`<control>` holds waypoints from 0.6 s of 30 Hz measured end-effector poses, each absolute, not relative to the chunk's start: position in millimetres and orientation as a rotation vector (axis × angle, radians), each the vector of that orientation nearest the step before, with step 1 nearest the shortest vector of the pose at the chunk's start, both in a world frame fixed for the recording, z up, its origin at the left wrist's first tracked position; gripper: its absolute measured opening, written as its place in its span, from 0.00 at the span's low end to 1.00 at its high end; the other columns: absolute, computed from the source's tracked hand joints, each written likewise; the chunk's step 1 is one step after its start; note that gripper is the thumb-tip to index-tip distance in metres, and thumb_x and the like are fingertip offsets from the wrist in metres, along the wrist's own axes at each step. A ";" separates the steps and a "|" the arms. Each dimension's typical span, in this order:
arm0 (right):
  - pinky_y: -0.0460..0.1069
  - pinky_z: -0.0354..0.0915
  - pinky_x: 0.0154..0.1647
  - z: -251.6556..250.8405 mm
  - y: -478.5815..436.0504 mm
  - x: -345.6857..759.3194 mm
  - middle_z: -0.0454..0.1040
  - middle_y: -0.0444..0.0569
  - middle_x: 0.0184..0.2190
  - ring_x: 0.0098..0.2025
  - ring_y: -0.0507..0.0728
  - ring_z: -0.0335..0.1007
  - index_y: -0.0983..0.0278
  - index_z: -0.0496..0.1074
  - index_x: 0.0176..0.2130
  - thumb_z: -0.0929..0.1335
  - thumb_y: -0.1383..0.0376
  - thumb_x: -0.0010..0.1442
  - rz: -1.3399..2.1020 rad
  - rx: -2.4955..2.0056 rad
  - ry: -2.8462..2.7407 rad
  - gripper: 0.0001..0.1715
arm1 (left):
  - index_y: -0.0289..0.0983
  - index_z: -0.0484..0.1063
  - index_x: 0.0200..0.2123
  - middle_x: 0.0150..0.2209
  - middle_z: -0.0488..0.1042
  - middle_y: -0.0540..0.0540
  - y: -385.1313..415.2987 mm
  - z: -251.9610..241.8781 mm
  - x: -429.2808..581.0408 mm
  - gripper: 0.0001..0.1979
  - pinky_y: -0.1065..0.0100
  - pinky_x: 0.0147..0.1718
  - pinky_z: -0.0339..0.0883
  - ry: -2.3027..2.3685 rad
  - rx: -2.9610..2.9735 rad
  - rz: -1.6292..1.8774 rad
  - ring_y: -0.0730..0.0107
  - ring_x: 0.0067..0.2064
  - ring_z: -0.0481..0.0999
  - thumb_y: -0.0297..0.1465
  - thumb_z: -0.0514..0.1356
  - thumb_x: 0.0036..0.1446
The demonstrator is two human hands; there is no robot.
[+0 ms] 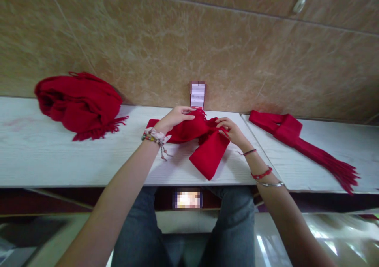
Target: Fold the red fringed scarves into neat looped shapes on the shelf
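A red scarf (211, 154) lies partly folded on the white table in front of me, one flat section angled toward the front edge and a bit of fringe at the back. My left hand (177, 118) rests on the scarf's upper left part, its fingers stretched out beside the fringe. At the scarf's right side, the bent fingers of my right hand (231, 130) pinch the cloth where the sections meet. Some of the right fingertips are hidden by the fabric.
On the left sits a loose heap of red fringed scarves (79, 103). To the right lies another folded red scarf (291, 130), fringe toward the front. A small blurred-out item (197, 95) leans at the tiled wall (148, 42). A lit screen (188, 200) shows below the table edge (89, 180).
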State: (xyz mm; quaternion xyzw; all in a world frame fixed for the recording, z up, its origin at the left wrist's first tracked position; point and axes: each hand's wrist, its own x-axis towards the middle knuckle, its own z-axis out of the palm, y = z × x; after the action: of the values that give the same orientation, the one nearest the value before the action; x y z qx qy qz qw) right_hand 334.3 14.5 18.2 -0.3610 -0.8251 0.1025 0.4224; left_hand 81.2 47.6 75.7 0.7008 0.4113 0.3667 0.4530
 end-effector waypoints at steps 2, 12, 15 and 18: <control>0.56 0.61 0.52 19.1 14.0 333.2 0.70 0.51 0.42 0.48 0.59 0.65 0.60 0.71 0.33 0.66 0.62 0.57 0.261 -0.910 -2.024 0.05 | 0.32 0.75 0.40 0.37 0.77 0.45 48.7 72.2 96.4 0.18 0.63 0.43 0.65 1.023 1.768 0.847 0.64 0.39 0.74 0.31 0.64 0.43; 0.55 0.62 0.50 21.2 36.6 302.3 0.70 0.50 0.38 0.44 0.58 0.66 0.62 0.72 0.32 0.66 0.69 0.53 0.189 -1.106 -1.985 0.05 | 0.33 0.72 0.33 0.31 0.76 0.46 40.4 38.7 120.3 0.10 0.65 0.37 0.65 0.942 1.714 0.602 0.67 0.34 0.73 0.29 0.61 0.45; 0.55 0.62 0.49 23.5 47.6 294.9 0.72 0.50 0.36 0.42 0.58 0.67 0.62 0.72 0.30 0.67 0.70 0.52 0.170 -1.171 -2.010 0.04 | 0.34 0.68 0.34 0.32 0.74 0.47 39.6 39.6 105.4 0.08 0.67 0.41 0.64 1.099 1.705 0.879 0.69 0.37 0.72 0.32 0.59 0.50; 0.54 0.62 0.48 26.2 56.3 287.4 0.73 0.48 0.33 0.41 0.57 0.68 0.62 0.73 0.29 0.68 0.70 0.51 0.167 -1.194 -2.038 0.04 | 0.35 0.66 0.34 0.30 0.72 0.49 34.6 38.3 98.1 0.10 0.67 0.40 0.64 1.185 1.681 1.005 0.69 0.35 0.72 0.37 0.57 0.54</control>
State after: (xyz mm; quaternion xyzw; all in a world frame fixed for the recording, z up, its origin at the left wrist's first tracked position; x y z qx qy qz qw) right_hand 287.4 56.3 26.2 -0.4668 -0.7971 0.0655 0.3774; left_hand 98.1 34.6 38.3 0.6687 0.4712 0.3999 0.4134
